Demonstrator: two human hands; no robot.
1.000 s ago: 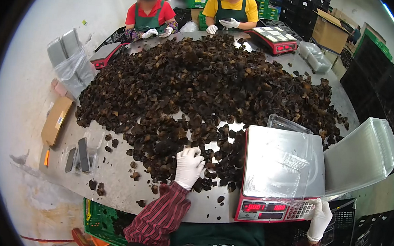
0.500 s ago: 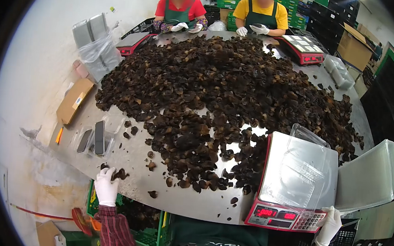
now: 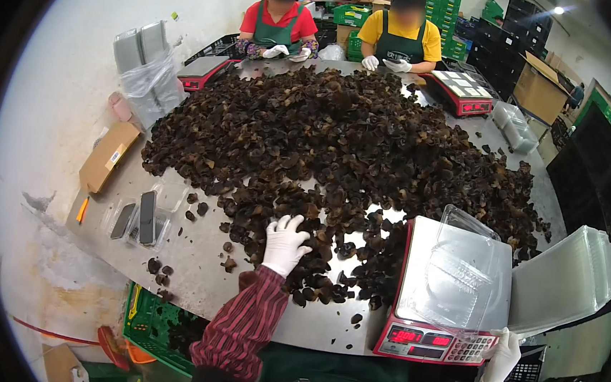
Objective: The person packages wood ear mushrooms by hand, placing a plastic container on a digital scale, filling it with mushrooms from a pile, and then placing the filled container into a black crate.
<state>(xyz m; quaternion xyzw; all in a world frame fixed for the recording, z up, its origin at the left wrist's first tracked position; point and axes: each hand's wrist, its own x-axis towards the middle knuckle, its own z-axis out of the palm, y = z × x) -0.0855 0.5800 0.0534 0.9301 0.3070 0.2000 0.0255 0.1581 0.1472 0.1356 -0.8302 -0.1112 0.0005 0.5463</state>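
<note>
A large heap of dark brown dried fungus pieces (image 3: 339, 122) covers the middle of the metal table (image 3: 205, 284). My left hand (image 3: 285, 245), in a white glove, rests on the near edge of the heap with its fingers spread. My right hand (image 3: 500, 359), also gloved, is at the right front corner of the red scale (image 3: 452, 289), near its keypad; its fingers are bent and what they hold, if anything, is not clear. A clear plastic tray (image 3: 460, 275) lies on the scale's plate. Stacked clear trays (image 3: 564, 283) stand to the right of the scale.
Two people in aprons, one in a red shirt (image 3: 279, 24) and one in yellow (image 3: 401, 37), work across the table. Two more scales (image 3: 203, 72) (image 3: 460, 92) stand near them. Phones (image 3: 147, 218) and cardboard (image 3: 107, 157) lie at left. A green crate (image 3: 154, 330) is below the front edge.
My left hand has moved right and away from me, from the table's front left edge onto the heap, leaving a few pieces behind. My right hand stays by the scale. The view has shifted slightly.
</note>
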